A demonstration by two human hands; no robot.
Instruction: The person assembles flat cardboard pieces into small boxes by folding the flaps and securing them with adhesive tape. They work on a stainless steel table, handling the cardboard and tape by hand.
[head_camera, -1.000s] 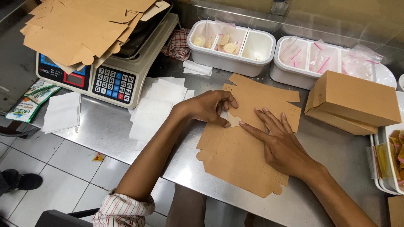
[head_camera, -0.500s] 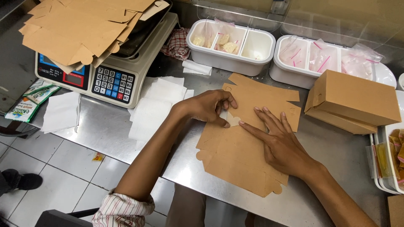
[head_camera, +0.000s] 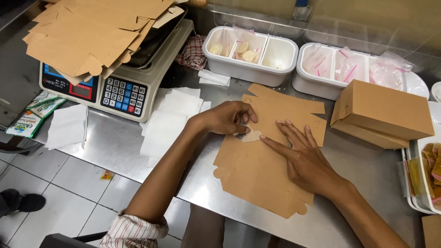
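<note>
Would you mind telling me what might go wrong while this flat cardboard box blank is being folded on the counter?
1. The box blank hangs over the edge of the steel counter; only the right hand presses it flat, so it might slip off.
2. The left hand pinches a small flap; a hard pull could tear or crease it.
3. The stack of flat blanks sits loosely on the scale and may slide down.
</note>
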